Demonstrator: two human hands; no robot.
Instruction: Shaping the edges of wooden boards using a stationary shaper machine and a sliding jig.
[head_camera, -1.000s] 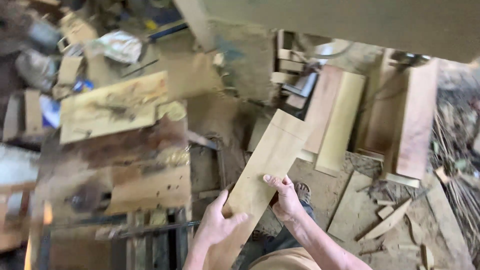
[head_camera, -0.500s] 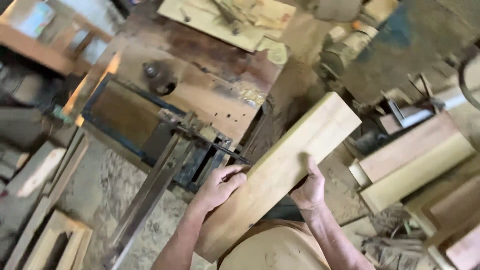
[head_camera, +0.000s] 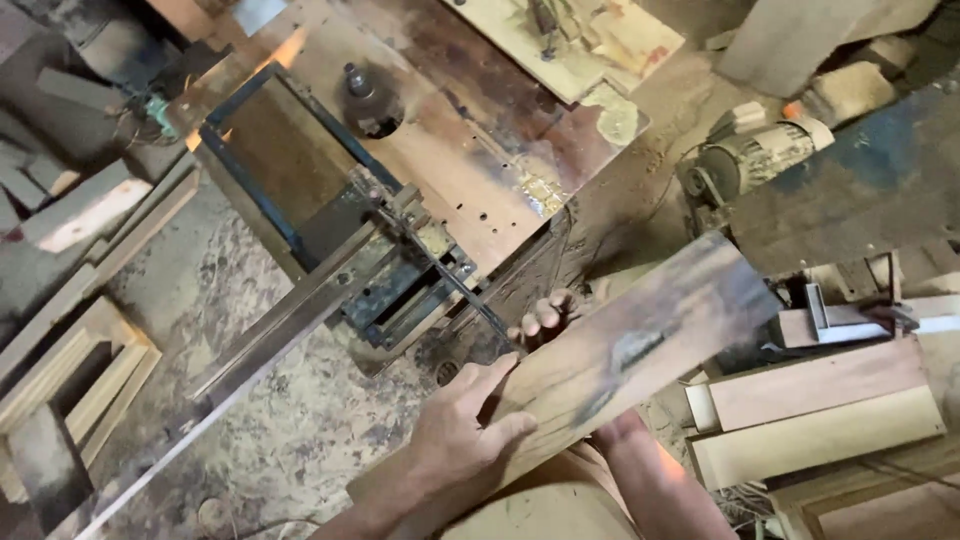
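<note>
We had flipped the board (head_camera: 600, 360) dark face up, left hand (head_camera: 462, 440) pressing on top, right hand (head_camera: 545, 318) curled beneath, both gripping it above the rusty machine table (head_camera: 450, 150).

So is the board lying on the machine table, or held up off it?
Held up: the board slants in the air, left hand on top, right hand wrapped under the far edge.

The board (head_camera: 610, 360) hides most of the right hand (head_camera: 545, 315).

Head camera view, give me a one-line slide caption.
Both hands, left and right, grip a stained wooden board beside a sawdust-covered workshop machine table.
</note>
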